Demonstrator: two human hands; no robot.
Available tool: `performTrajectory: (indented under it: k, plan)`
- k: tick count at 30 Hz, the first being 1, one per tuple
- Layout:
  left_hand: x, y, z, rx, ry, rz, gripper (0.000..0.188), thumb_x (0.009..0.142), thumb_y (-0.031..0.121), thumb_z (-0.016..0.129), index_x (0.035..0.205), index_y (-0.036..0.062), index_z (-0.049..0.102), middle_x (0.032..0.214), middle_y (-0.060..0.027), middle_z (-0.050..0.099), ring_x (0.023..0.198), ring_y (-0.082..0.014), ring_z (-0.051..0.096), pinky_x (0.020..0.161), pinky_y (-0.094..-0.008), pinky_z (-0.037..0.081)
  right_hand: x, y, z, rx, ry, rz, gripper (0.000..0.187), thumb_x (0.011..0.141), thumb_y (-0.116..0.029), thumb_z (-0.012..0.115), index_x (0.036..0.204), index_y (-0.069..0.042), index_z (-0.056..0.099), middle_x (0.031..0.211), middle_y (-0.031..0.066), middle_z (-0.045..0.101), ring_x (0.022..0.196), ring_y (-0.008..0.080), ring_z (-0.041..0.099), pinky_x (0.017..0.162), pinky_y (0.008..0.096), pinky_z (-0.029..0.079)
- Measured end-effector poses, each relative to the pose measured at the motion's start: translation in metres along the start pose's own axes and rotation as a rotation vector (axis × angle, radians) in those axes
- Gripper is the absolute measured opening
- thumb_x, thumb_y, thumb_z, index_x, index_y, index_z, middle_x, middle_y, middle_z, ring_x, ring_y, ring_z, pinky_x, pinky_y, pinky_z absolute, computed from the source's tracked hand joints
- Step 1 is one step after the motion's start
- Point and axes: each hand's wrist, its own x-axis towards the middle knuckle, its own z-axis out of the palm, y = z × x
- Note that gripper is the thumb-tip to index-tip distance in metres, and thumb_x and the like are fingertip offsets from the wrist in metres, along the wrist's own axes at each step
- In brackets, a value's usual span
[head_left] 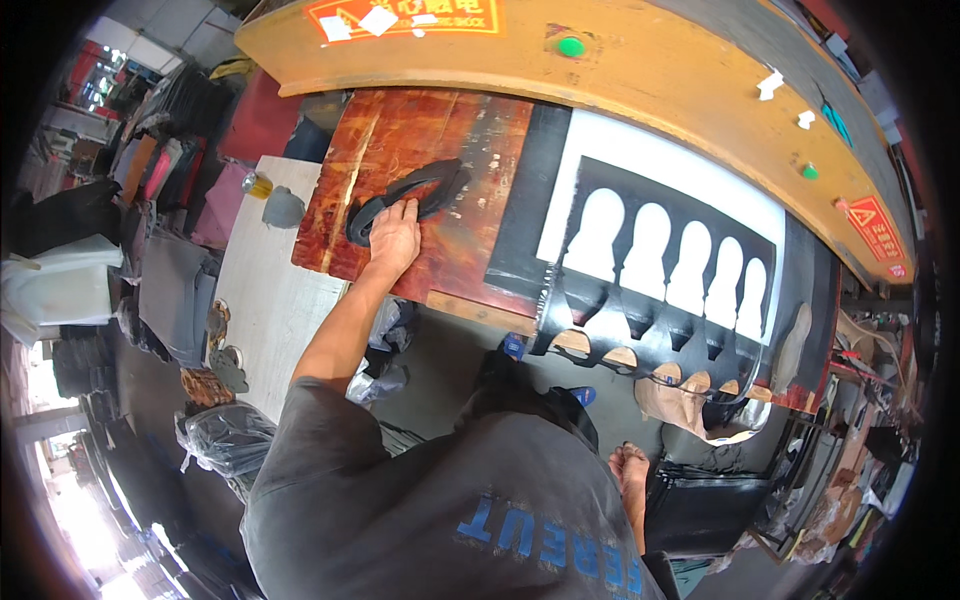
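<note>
My left hand [397,238] is closed on the near edge of a black, sole-shaped cutting die [445,190], an open outline lying on the worn red-brown board [340,230]. The board's surface shows through its opening. Low on the right, beside my body, my right hand [629,466] hangs with fingers curled in and nothing visible in it. Further right on the bench lies a black sheet [585,180] with a row of several sole-shaped cutouts. Its near part droops past the bench edge. A white board [555,215] shows beneath it and through the holes.
A yellow machine beam [660,70] with green buttons [571,47] spans the far side of the bench. At left stands a pale table [275,300] with a grey piece [284,208] on it. Stacked sheets [180,290] crowd the left; a brown bag [680,410] sits under the sheet.
</note>
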Motion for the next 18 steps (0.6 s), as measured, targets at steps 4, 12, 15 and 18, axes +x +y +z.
performTrajectory:
  k: [4,12,15,18]
  plan:
    - [-0.013,-0.021,-0.019,-0.305,0.0,0.01,0.036,0.093,0.023,0.073,0.125,0.0064,0.074,0.131,-0.0161,0.072,0.12,-0.0355,0.068,0.104,-0.0449,0.054,0.034,0.03,0.009,-0.124,-0.203,-0.126,0.007,0.099,-0.018,0.062,0.097,-0.012,0.066,0.092,0.0033,0.07,0.078,0.0155,0.069,0.065,0.0269,0.057]
    - [-0.005,-0.02,-0.03,-0.345,-0.115,-0.004,0.024,0.101,0.018,0.063,0.117,0.0033,0.074,0.128,-0.0178,0.073,0.118,-0.0377,0.069,0.101,-0.0457,0.055,0.05,-0.016,0.045,-0.595,-0.381,-0.418,0.011,0.094,-0.013,0.06,0.084,-0.011,0.062,0.084,-0.0018,0.06,0.077,0.0102,0.057,0.068,0.024,0.044]
    - [-0.007,-0.005,-0.022,-0.212,-0.031,0.087,0.021,0.1,0.016,0.065,0.114,0.0033,0.074,0.124,-0.0173,0.072,0.119,-0.0398,0.066,0.101,-0.0466,0.055,-0.02,-0.076,0.089,-0.529,-0.367,-0.28,0.019,0.1,-0.013,0.062,0.081,-0.01,0.064,0.076,-0.0042,0.058,0.069,0.0074,0.053,0.063,0.0246,0.041]
    - [-0.007,0.002,-0.026,-0.49,0.098,-0.032,0.017,0.097,0.013,0.07,0.109,0.0028,0.075,0.114,-0.0162,0.072,0.113,-0.0382,0.067,0.098,-0.0464,0.055,-0.068,-0.109,0.131,-0.454,-0.341,-0.232,0.017,0.1,-0.015,0.066,0.087,-0.006,0.069,0.08,-0.0034,0.062,0.074,0.0079,0.056,0.068,0.0258,0.044]
